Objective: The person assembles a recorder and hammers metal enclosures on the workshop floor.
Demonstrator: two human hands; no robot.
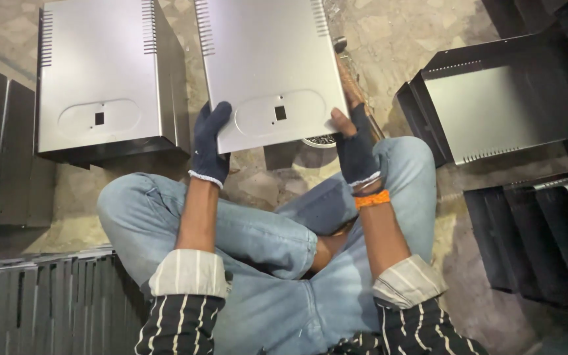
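The left hand [209, 146], in a dark knitted glove, is closed on the near left corner of a bent sheet-metal cover panel [267, 69], fingers over the top face and the thumb hidden beneath; the right hand [354, 146], in a fingerless dark glove with an orange wristband behind it, grips the near right edge with the bare thumb pressed on top. The panel is held clear of the stone floor [389, 39] just past the person's crossed knees, tilted toward the camera. It looks thin and stiff, probably light for its size but apt to flex or ring if held by one corner only, so the two-handed hold at opposite near corners seems sound; the smooth brushed face is likely slippery and the cut edges and louvre slots sharp, which the gloves suit. An oval embossed patch with a small square hole sits near its front edge. To the left, a matching finished cover [103, 79] stands on the floor, well apart. An open dark-sided metal tray [501, 108] lies toward the right, with stacked dark sheet parts [534, 236] nearer the right edge and another stack of ribbed sheets [41, 302] at the lower left. The panel's far end is cut off by the frame, its underside is hidden, and a round object partly under its near edge cannot be identified.
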